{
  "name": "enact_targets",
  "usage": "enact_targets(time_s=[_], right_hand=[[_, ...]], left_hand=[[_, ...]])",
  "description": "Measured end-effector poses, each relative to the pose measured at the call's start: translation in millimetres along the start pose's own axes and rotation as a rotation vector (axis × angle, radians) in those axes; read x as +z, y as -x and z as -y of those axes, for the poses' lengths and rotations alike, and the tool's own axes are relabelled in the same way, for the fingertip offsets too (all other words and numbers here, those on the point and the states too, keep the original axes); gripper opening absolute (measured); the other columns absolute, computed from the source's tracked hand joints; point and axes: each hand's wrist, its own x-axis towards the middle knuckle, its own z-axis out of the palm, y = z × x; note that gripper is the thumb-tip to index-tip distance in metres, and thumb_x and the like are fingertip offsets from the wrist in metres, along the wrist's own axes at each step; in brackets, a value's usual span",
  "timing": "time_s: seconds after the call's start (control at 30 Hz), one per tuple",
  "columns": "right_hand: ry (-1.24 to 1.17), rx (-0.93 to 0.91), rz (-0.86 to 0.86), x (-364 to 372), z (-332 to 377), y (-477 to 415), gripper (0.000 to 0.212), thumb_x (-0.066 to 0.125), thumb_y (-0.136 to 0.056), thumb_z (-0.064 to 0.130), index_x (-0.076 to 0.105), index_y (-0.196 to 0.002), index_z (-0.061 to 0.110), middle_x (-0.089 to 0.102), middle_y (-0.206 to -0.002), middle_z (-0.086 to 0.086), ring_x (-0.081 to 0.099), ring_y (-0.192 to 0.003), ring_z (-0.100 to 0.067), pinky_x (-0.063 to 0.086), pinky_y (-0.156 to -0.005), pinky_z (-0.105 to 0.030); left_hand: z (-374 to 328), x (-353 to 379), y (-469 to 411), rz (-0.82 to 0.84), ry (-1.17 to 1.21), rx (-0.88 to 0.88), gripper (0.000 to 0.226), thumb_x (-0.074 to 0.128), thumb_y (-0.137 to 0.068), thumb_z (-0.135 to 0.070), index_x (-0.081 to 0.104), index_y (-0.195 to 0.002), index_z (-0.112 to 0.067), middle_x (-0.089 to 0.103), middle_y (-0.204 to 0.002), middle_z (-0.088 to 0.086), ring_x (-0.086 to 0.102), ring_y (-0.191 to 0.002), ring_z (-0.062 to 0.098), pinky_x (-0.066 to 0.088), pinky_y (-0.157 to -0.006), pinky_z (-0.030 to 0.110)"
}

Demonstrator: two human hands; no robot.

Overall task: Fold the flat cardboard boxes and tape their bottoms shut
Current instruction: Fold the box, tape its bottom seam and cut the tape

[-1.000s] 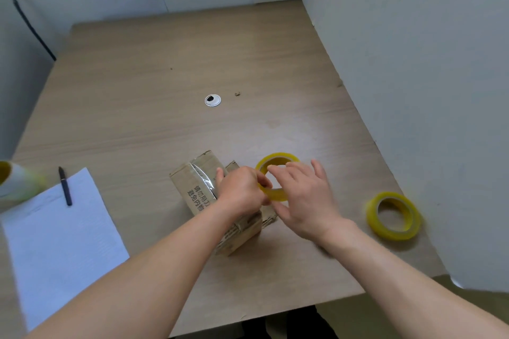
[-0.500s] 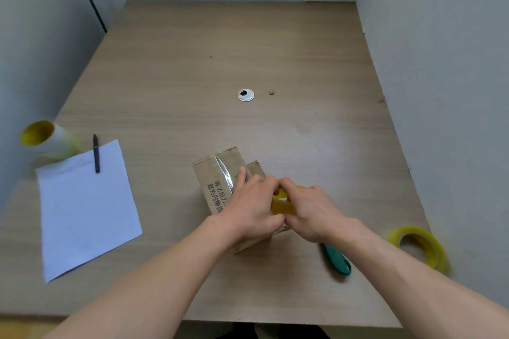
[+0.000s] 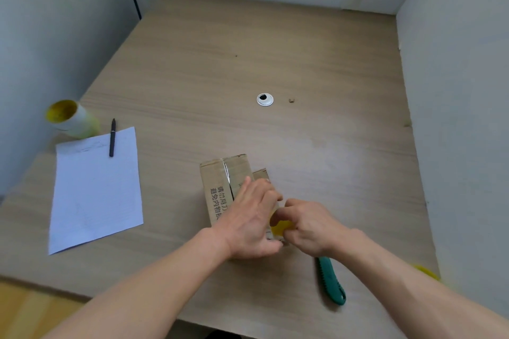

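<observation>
A small brown cardboard box [image 3: 220, 184] with printed characters sits just below the middle of the frame on the wooden table [image 3: 248, 49]. It is already folded into shape, and a glossy strip of clear tape runs along the seam of its upturned face. The left hand [image 3: 248, 220] lies on top of the box, fingers fairly straight, pressing it down. The right hand [image 3: 308, 226] is curled round a yellow roll of tape [image 3: 279, 226], held against the box's near right edge.

I'd say the seam is being taped, with the strip not yet cut. A green-handled utility knife [image 3: 332, 283] lies at the lower right, just beside the right wrist, for that. A second yellow roll [image 3: 425, 271] blurs at the right edge.

No flat boxes or finished ones show, so I can't tell how many remain. A white sheet of paper [image 3: 96, 190] with a black pen [image 3: 112, 137] lies at the left.
</observation>
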Motion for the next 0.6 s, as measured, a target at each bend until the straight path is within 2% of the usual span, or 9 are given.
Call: enact_targets(time_s=[0.17, 0.23, 0.27, 0.33, 0.4, 0.5, 0.6], right_hand=[[0.049, -0.001, -0.025, 0.1, -2.5, -6.6, 0.018, 0.064, -0.080, 0.037, 0.069, -0.094, 0.027, 0.064, -0.089, 0.006, 0.060, -0.079, -0.016, 0.051, -0.070, -0.034], [0.212, -0.056, -0.178, 3.4, -9.2, -6.6, 0.011, 0.065, -0.073, 0.031, 0.066, -0.081, 0.024, 0.059, -0.077, 0.004, 0.060, -0.066, -0.022, 0.048, -0.053, -0.032], [0.273, -0.062, -0.260, 4.0, -14.6, -6.3, 0.009, 0.067, -0.066, 0.028, 0.063, -0.073, 0.022, 0.055, -0.068, 0.003, 0.058, -0.056, -0.024, 0.040, -0.043, -0.028], [0.281, -0.034, -0.402, 0.3, -25.5, -5.9, 0.011, 0.068, -0.057, 0.025, 0.060, -0.063, 0.021, 0.050, -0.058, 0.002, 0.053, -0.045, -0.026, 0.031, -0.037, -0.023], [0.226, 0.012, -0.494, -3.1, -34.8, -7.2, 0.005, 0.065, -0.063, 0.024, 0.061, -0.065, 0.022, 0.052, -0.061, 0.001, 0.054, -0.048, -0.029, 0.036, -0.038, -0.025], [0.143, 0.116, -0.551, -7.5, -43.7, -9.1, 0.006, 0.061, -0.079, 0.028, 0.065, -0.076, 0.024, 0.059, -0.075, 0.002, 0.059, -0.066, -0.030, 0.038, -0.049, -0.029], [0.016, 0.239, -0.535, -11.6, -43.2, -6.0, 0.006, 0.063, -0.088, 0.029, 0.068, -0.087, 0.026, 0.063, -0.088, 0.004, 0.061, -0.080, -0.026, 0.039, -0.061, -0.031]], left_hand=[[0.2, 2.5, -1.1, 0.016, -0.045, -0.059, 0.080, 0.064, -0.062, -0.052, 0.040, -0.128, -0.014, 0.038, -0.129, 0.006, 0.031, -0.135, 0.028, 0.001, -0.120, 0.046], [-4.1, 2.1, -3.1, 0.042, -0.097, -0.088, 0.082, 0.060, -0.063, -0.052, 0.038, -0.133, -0.014, 0.035, -0.134, 0.007, 0.023, -0.140, 0.027, -0.008, -0.119, 0.042], [-6.7, 1.4, -4.7, 0.061, -0.128, -0.102, 0.083, 0.058, -0.065, -0.053, 0.036, -0.135, -0.014, 0.034, -0.137, 0.007, 0.020, -0.143, 0.027, -0.011, -0.118, 0.041], [-14.5, -2.6, -8.6, 0.127, -0.189, -0.146, 0.081, 0.057, -0.069, -0.049, 0.034, -0.139, -0.015, 0.031, -0.144, 0.007, 0.011, -0.147, 0.027, -0.014, -0.119, 0.042], [-23.8, -3.5, -12.1, 0.175, -0.222, -0.219, 0.073, 0.056, -0.076, -0.040, 0.033, -0.140, -0.015, 0.026, -0.149, 0.006, 0.002, -0.150, 0.026, -0.014, -0.120, 0.044], [-36.8, -0.5, -15.6, 0.154, -0.193, -0.298, 0.054, 0.047, -0.081, -0.021, 0.040, -0.135, -0.015, 0.028, -0.148, 0.006, 0.000, -0.151, 0.026, -0.015, -0.118, 0.043], [-32.4, -3.4, -12.5, 0.156, -0.129, -0.242, 0.047, 0.040, -0.080, -0.011, 0.047, -0.127, -0.015, 0.034, -0.145, 0.007, 0.003, -0.151, 0.026, -0.010, -0.122, 0.049]])
